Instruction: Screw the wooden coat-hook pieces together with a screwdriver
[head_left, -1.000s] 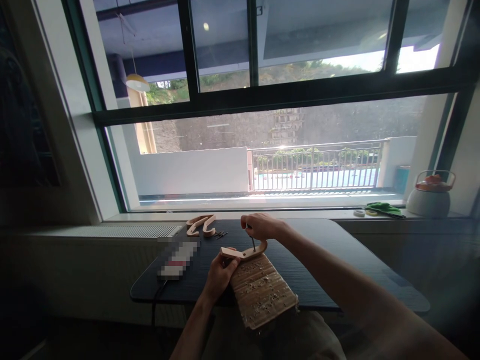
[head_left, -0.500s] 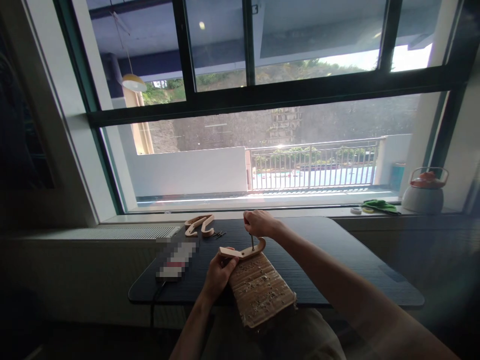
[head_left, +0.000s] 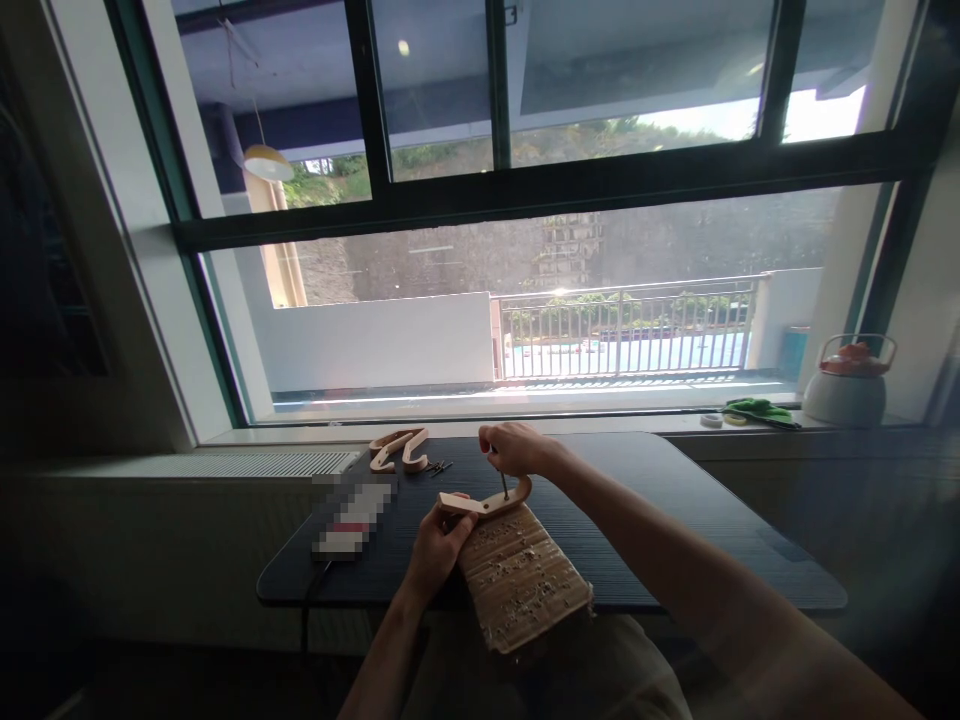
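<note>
A thing on the left of the counter (head_left: 660, 490) is blurred into a blocky patch (head_left: 352, 520); I cannot name it; the handle of the thin tool (head_left: 504, 487) is buried in my right hand (head_left: 514, 450); my left hand (head_left: 439, 548) covers the near end of the wooden piece (head_left: 487, 502); the dark bits (head_left: 439, 467) further back are too small to tell; both forearms (head_left: 675, 590) run off the bottom edge.

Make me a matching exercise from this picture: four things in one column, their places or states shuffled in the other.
1 left hand
2 right hand
3 white kettle
4 cardboard sheet

A on the windowsill, far right
B grips a thin tool
C strewn with shavings
D steadies the curved wooden piece

Pairs: 1-D, 2-B, 3-A, 4-C
</note>
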